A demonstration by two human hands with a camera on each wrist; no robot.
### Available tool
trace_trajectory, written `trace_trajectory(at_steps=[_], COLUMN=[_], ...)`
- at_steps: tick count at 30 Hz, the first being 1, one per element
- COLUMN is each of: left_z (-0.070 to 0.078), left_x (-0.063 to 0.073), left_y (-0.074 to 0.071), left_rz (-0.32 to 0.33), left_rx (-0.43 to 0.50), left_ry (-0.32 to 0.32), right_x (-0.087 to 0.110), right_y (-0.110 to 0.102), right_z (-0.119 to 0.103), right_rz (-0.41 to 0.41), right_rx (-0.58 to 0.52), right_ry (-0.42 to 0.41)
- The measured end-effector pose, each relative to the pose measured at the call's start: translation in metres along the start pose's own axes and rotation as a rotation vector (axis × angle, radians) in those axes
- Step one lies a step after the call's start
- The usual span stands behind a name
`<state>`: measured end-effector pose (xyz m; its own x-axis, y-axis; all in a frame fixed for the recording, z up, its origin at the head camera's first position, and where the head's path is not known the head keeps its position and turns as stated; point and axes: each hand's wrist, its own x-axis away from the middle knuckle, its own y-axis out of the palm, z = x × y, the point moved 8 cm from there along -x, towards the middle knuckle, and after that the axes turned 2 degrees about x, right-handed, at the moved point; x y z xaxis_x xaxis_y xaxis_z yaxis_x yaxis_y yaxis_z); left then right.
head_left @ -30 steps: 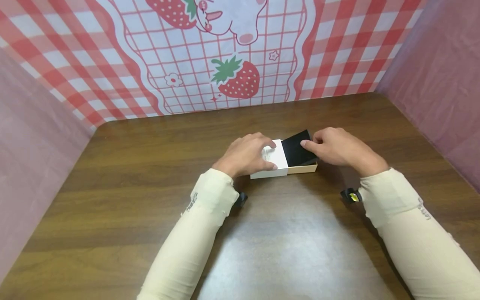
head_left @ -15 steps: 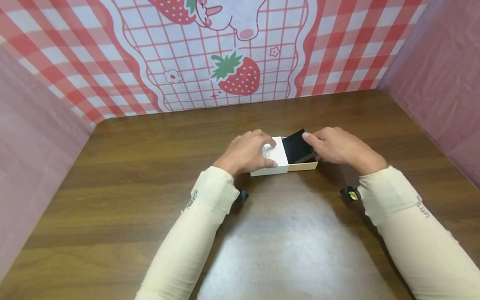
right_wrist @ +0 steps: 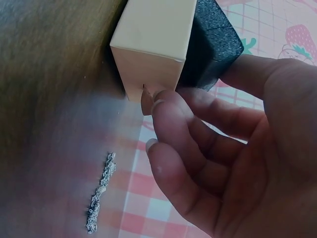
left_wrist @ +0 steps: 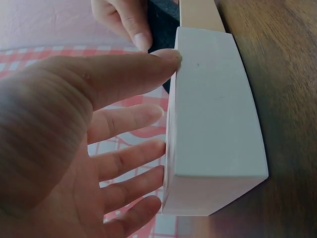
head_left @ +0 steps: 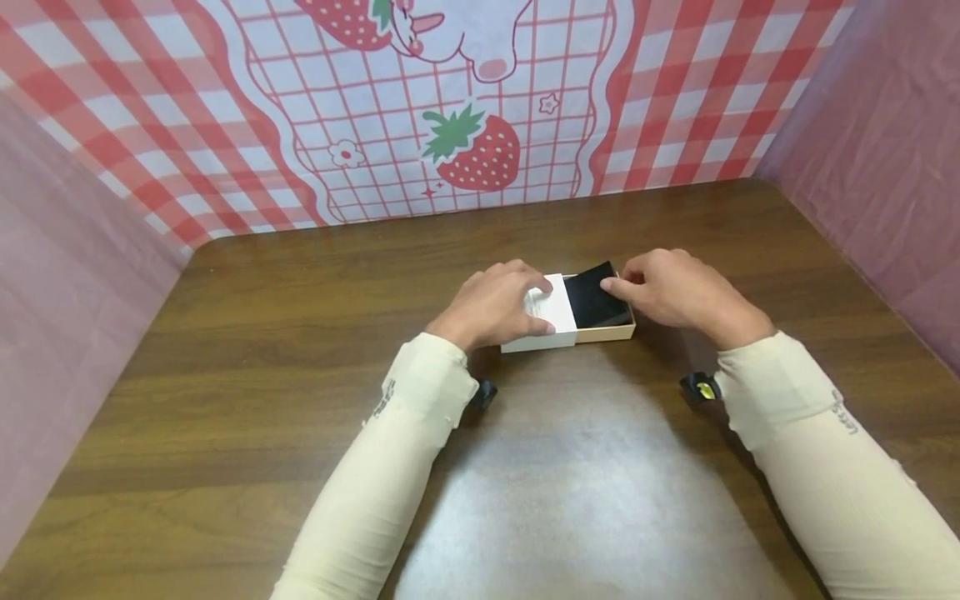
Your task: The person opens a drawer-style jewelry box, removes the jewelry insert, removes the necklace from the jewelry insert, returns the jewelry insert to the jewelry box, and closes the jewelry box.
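Observation:
A white cardboard box sleeve (head_left: 553,310) lies on the table, with a tan inner drawer (head_left: 606,334) pulled part way out to the right. My left hand (head_left: 491,307) presses the sleeve's top with its fingertips, the thumb (left_wrist: 148,67) near one edge. In the drawer's opening a black foam insert (head_left: 596,297) sits askew, its far right corner raised. My right hand (head_left: 678,296) pinches that corner between thumb and index finger. The other fingers curl beside the drawer's end and a small tab (right_wrist: 146,100) in the right wrist view.
A silver chain (right_wrist: 100,194) lies on the table near the right hand, seen only in the right wrist view. The wooden table (head_left: 300,350) meets a strawberry-patterned cloth wall (head_left: 450,183) behind the box. Pinkish cloth (head_left: 885,167) stands on both sides.
The foam insert has shifted and tipped within the drawer opening, and now lies flatter. My right thumb moved to its far corner, then back down. The left hand keeps its place on the sleeve.

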<state>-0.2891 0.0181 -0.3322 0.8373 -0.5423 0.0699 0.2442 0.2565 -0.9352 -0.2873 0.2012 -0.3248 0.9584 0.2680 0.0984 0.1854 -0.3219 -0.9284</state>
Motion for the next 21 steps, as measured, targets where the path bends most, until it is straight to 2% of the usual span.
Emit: trace_trajectory(at_steps=[11, 18, 21], left_z=[0.0003, -0.0008, -0.0012], left_x=[0.0001, 0.0001, 0.0000], left_y=[0.0011, 0.0019, 0.0013], left_rz=[-0.001, 0.000, 0.004], left_rx=[-0.003, 0.001, -0.003], left_ry=[0.014, 0.012, 0.014], right_x=[-0.0001, 0.0007, 0.0009], right_y=[-0.0011, -0.0018, -0.0018], right_z=[0.0004, -0.0030, -0.0035], right_rz=[0.048, 0.011, -0.014], right_rx=[0.028, 0.021, 0.005], right_ry=[0.024, -0.043, -0.046])
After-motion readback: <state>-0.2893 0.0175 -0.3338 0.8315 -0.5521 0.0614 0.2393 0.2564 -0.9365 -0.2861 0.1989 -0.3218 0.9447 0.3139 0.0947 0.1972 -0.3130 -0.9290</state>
